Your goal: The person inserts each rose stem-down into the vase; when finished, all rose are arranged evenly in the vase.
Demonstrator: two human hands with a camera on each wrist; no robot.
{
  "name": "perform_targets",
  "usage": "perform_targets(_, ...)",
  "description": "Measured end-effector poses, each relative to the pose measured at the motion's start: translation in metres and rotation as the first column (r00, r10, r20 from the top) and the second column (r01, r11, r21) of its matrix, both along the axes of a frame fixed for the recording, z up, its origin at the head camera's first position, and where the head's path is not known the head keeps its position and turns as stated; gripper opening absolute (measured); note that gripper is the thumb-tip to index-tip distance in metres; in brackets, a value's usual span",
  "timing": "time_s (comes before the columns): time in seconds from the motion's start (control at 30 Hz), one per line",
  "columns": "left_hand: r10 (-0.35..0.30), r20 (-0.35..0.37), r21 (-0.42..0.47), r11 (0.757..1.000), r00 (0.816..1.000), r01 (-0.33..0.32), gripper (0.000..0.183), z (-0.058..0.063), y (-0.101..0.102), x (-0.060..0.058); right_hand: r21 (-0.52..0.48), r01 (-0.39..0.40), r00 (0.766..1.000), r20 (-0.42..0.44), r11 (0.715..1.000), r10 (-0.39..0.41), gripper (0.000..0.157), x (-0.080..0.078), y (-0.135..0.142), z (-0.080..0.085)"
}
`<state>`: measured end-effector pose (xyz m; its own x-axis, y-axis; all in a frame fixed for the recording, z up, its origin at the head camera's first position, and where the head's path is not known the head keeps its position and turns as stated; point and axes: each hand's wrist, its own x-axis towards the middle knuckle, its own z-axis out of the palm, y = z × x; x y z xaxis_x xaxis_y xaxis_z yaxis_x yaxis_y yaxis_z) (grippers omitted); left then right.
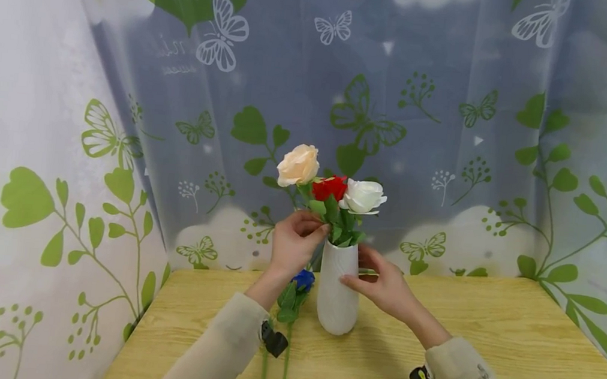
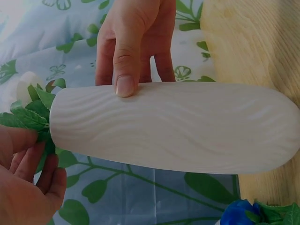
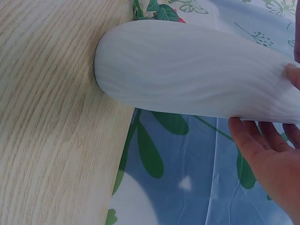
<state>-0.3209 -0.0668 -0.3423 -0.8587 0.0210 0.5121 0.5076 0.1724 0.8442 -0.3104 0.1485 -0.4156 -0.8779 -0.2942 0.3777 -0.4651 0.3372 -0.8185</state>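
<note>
A white vase (image 1: 339, 295) with a wavy relief stands upright on the table, holding a peach rose (image 1: 298, 165), a red rose (image 1: 329, 187) and a white rose (image 1: 363, 196). At its mouth my left hand (image 1: 294, 244) pinches the peach rose low on its leafy stem; the fingertips are among green leaves (image 2: 29, 117) in the left wrist view. My right hand (image 1: 386, 286) grips the upper part of the vase from the right, thumb on the front and fingers behind. In the right wrist view, the fingers (image 3: 246, 140) lie along the vase's side.
A blue rose (image 1: 303, 280) lies on the wooden table (image 1: 391, 366) left of the vase, with green stems (image 1: 285, 368) running toward the front edge, partly behind my left forearm. A curtain (image 1: 271, 60) with leaves and butterflies hangs behind and at both sides.
</note>
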Motion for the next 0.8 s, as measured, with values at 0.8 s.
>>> perform_targets(0.8, -0.012, 0.009, -0.050, 0.999, 1.000, 0.012, 0.026, 0.000, -0.019, 0.000, 0.007, -0.005, 1.000, -0.026, 1.000, 0.005, 0.077, -0.002, 0.001, -0.002)
